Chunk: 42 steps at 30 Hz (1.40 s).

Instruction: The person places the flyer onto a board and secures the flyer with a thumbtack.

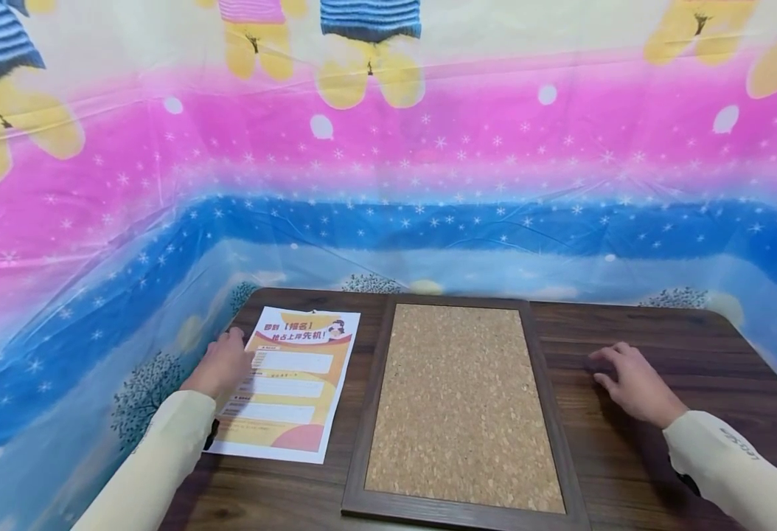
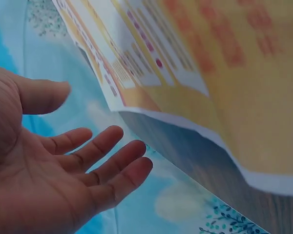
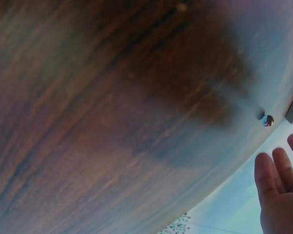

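A printed paper flyer [image 1: 282,383] in yellow, white and orange lies on the dark wooden table, left of a framed cork board [image 1: 461,398]. My left hand [image 1: 223,365] is at the flyer's left edge, fingers spread and slightly bent. In the left wrist view the palm of the left hand [image 2: 63,161] shows with nothing in it, beside the flyer [image 2: 151,63], whose near edge curves up. To the right of the board, my right hand [image 1: 637,383] hovers low over the table with loosely bent fingers. The right wrist view catches its fingers [image 3: 267,175] holding nothing.
The brown wooden table [image 1: 680,339] has rounded far corners. A patterned pink and blue cloth [image 1: 428,147] hangs around its back and sides. Near the table's edge in the right wrist view is a small round shiny object [image 3: 268,120].
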Tool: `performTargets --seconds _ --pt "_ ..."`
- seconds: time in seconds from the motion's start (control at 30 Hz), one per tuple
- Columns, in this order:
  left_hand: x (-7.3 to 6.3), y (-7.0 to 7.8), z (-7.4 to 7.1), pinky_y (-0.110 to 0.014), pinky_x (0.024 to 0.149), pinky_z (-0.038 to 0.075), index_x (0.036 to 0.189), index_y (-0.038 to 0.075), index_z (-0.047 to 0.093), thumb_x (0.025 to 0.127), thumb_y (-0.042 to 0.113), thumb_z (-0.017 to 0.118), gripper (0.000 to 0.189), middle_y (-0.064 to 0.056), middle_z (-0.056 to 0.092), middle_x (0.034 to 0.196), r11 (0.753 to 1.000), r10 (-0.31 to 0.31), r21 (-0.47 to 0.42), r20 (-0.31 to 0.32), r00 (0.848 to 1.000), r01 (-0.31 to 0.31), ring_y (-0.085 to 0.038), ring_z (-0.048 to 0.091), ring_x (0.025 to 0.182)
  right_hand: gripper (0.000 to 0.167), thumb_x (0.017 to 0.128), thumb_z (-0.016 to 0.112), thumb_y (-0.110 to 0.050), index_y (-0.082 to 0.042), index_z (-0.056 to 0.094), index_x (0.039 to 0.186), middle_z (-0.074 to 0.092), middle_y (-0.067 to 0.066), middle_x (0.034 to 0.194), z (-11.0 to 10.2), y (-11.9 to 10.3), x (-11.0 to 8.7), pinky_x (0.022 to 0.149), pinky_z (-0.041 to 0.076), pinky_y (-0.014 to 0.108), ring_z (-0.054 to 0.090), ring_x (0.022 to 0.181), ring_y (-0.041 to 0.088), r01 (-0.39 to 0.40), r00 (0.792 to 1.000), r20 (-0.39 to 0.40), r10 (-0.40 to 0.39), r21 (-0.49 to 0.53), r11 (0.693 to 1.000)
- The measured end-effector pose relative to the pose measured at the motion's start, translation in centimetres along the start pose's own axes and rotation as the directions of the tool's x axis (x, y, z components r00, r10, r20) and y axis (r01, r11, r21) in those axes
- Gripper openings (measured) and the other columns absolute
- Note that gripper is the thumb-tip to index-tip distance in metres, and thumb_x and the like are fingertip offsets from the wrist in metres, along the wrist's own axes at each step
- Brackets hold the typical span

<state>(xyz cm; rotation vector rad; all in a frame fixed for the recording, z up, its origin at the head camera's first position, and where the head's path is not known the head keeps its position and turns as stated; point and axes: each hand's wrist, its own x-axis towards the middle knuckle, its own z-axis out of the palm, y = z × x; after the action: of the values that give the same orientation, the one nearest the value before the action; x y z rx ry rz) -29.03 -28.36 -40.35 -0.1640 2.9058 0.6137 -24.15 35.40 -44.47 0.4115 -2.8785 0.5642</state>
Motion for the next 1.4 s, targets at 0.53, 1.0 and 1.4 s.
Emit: performTargets --seconds 0.53,1.0,1.4 --pt "-1.5 -1.9 -0.8 -0.041 0.057 0.041 0.078 -0.001 0.061 0.091 0.026 0.061 0.029 -0.01 0.054 0.065 0.985 0.023 0.17 -0.024 0.999 -0.019 -0.026 0.051 0.06 0.017 0.082 0.066 0.009 -0.005 0.067 0.091 0.061 0.005 0.087 0.3 0.6 -0.2 0.064 0.047 0.041 0.059 0.078 0.022 -0.028 0.999 0.028 0.028 0.024 0.999" --pt "-0.4 -1.8 -0.1 -0.04 0.06 0.042 0.093 -0.008 0.063 0.089 0.019 0.064 0.027 -0.012 0.057 0.072 0.991 -0.017 0.134 0.002 1.0 0.016 -0.026 0.052 0.063 0.015 0.081 0.067 0.006 -0.007 0.069 0.087 0.061 0.002 0.083 0.8 0.7 0.0 0.06 0.045 0.038 0.057 0.072 0.018 -0.036 0.999 0.002 0.036 0.003 0.999" --pt "-0.1 -1.5 -0.1 -0.042 0.064 0.044 0.102 -0.012 0.06 0.089 0.014 0.061 0.029 -0.016 0.059 0.08 0.995 -0.022 0.097 0.032 0.999 0.019 -0.029 0.054 0.069 0.014 0.082 0.068 0.004 -0.01 0.068 0.085 0.061 0.002 0.082 0.9 0.4 0.3 0.063 0.046 0.043 0.058 0.072 0.02 -0.043 0.999 -0.015 0.043 -0.024 0.999"
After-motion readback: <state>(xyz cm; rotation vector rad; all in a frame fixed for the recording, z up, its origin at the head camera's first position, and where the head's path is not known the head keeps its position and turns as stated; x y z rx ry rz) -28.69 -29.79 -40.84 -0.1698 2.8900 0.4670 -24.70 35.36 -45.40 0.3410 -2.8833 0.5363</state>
